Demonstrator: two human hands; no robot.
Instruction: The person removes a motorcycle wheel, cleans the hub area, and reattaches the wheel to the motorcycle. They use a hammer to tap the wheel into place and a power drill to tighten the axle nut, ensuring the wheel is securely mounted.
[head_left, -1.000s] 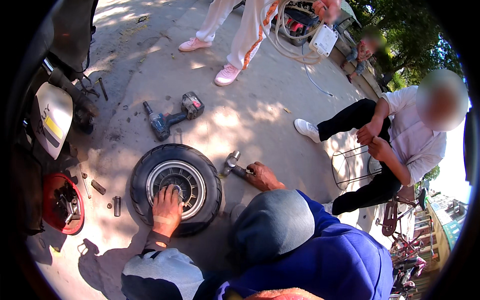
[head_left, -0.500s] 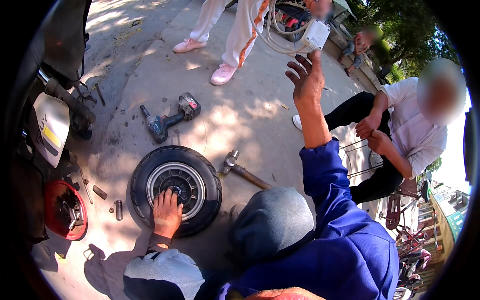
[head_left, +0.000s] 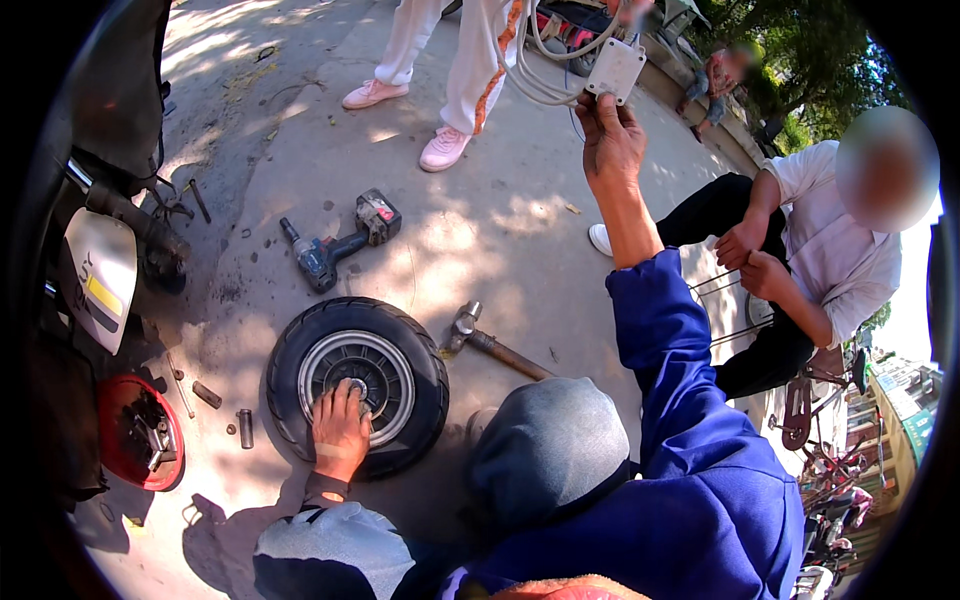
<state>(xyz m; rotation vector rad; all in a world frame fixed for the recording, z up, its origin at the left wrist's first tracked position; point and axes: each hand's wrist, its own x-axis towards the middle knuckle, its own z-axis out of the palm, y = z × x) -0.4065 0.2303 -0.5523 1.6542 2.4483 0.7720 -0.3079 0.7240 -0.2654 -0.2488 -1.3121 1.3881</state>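
Note:
A small wheel with a black tyre [head_left: 428, 385] and a silver rim lies flat on the ground before me. My left hand [head_left: 342, 428] rests on its hub, fingers stretched out toward the axle in the middle. Up and to the right, my right arm reaches out in a blue sleeve. The fingers of my right hand [head_left: 613, 145] are closed on the lower edge of a white box [head_left: 615, 70] with pale cables [head_left: 530, 85]. Another person's hand [head_left: 632, 14] is at the top of the box.
A cordless impact wrench [head_left: 325, 255] and a hammer [head_left: 485, 342] lie beyond the wheel. A red bowl [head_left: 178, 450] of metal parts stands at left, near a metal sleeve [head_left: 246, 428]. A standing person [head_left: 470, 70] and a seated person [head_left: 830, 220] are close by.
My right hand has moved from open below the white box to gripping its lower edge. The box has shifted slightly left. My left hand stays on the hub.

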